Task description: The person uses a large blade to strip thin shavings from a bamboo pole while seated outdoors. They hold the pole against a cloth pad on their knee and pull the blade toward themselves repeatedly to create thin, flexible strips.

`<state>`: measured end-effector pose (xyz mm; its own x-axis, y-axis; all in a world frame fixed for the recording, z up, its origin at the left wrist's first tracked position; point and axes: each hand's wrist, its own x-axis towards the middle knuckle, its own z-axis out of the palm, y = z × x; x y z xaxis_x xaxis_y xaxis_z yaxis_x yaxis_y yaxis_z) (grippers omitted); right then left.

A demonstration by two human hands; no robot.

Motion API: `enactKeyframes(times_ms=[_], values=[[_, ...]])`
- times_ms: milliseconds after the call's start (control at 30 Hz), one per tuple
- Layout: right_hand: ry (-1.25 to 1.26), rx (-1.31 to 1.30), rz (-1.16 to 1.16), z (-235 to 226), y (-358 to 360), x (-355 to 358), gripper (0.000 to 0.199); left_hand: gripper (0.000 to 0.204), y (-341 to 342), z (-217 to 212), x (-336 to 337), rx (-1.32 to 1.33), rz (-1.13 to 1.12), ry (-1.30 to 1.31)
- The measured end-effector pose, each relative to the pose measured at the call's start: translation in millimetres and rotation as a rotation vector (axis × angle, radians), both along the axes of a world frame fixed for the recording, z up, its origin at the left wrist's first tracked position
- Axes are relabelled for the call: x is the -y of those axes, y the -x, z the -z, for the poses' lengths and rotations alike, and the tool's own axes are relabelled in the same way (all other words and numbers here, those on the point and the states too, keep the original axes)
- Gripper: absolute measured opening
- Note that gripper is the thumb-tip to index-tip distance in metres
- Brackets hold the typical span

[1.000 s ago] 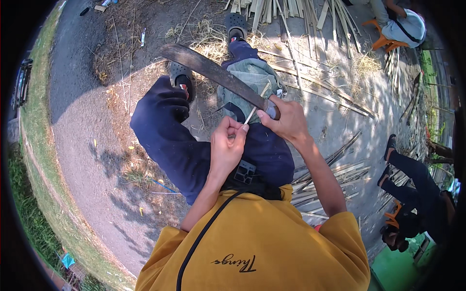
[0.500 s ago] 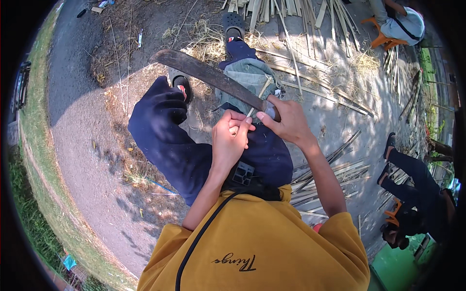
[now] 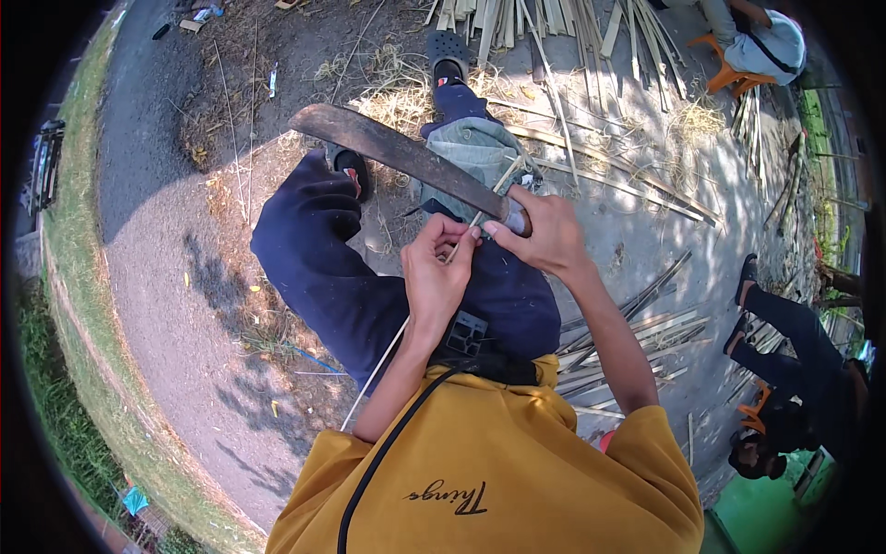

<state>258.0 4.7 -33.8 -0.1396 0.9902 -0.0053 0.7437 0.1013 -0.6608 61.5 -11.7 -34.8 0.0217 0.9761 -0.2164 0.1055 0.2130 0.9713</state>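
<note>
Our strip point(image 3: 378, 367) now trails behind the left hand point(image 3: 437, 268) pinching it; a snag could make the machete point(image 3: 401, 159), gripped in our right hand point(image 3: 544, 231), slip.

Close fisheye view from the head, downward over the lap point(image 3: 512, 300)

The big knife point(image 3: 397, 152) in the middle of the frame has a dull, dark metal blade that looks stained and a bit rough. The thin strip point(image 3: 508, 174) under it looks like plain, matt wood. The yellow shirt point(image 3: 480, 443) at the bottom is matt cloth. The orange stool point(image 3: 724, 77) at the upper right looks like smooth plastic.
</note>
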Motion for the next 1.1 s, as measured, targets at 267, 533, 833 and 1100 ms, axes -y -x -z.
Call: enactKeyframes(times_ms=[267, 533, 833, 1100], values=[[0.028, -0.061, 0.003, 1.8, -1.4, -2.2, 0.048, 0.009, 0.8, -5.6, -0.2, -0.072, -0.003, -0.051], [-0.013, -0.061, 0.000, 7.8, -1.1, -2.0, 0.046, 0.014, 3.6, 14.3, 0.0, 0.225, -0.020, 0.094], [-0.050, -0.054, -0.037, 8.6, -3.4, -3.3, 0.047, 0.013, 5.7, 4.5, -6.7, 0.223, 0.021, 0.237], [-0.052, 0.017, 0.002, 9.0, 1.4, -2.2, 0.050, 0.013, 7.1, 9.7, -8.8, 0.378, 0.028, 0.370]])
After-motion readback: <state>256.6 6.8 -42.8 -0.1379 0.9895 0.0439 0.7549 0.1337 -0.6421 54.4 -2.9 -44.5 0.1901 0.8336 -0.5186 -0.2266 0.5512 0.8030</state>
